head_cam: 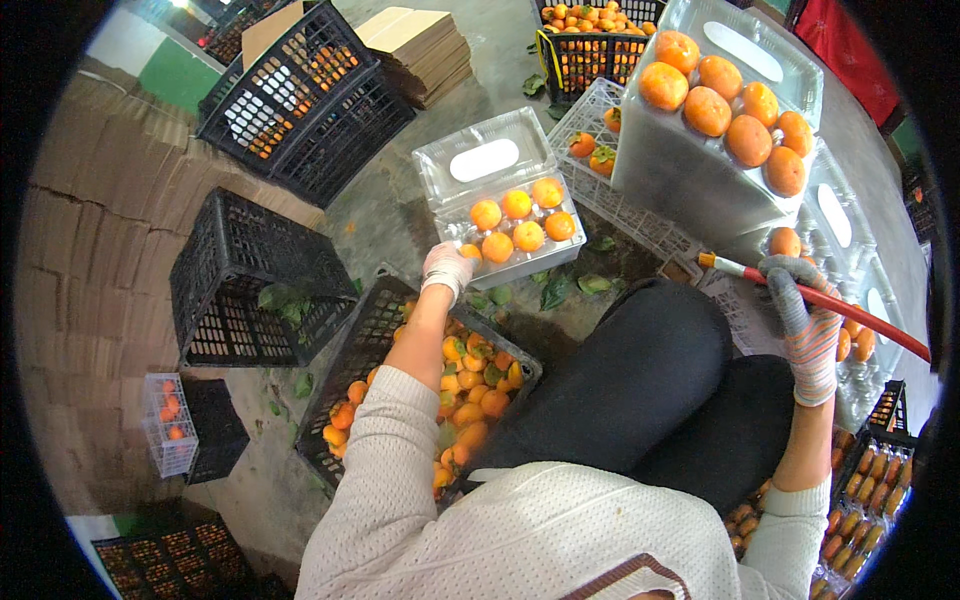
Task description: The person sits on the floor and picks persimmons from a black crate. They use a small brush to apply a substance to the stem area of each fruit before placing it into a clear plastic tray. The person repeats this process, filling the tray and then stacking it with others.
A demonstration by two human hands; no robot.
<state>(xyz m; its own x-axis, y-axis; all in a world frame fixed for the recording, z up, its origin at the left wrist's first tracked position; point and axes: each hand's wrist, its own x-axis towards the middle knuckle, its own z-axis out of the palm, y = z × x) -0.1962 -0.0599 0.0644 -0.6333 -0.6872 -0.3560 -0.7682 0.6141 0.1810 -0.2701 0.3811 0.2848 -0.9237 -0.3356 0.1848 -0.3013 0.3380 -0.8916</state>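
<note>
Gloved in white, my left hand (448,268) has its fingers on an orange persimmon (471,253) at the near left corner of an open clear plastic clamshell tray (491,271). Several persimmons sit in that tray in two rows. My right hand (802,319), in a grey striped glove, grips a red-handled brush (862,316) whose bristles point left. Below my left forearm stands a black plastic crate (525,352) holding many persimmons with some green leaves. A tall stack of clear clamshell trays (675,172), topped with persimmons, stands beyond my right hand.
An upright stack of black crates (300,127) and a pile of flat cardboard (420,52) stand at the far left. Another black crate (255,289) lies on its side. A white plastic crate (637,206) with a few persimmons adjoins the tray stack. Leaves (555,292) litter the floor.
</note>
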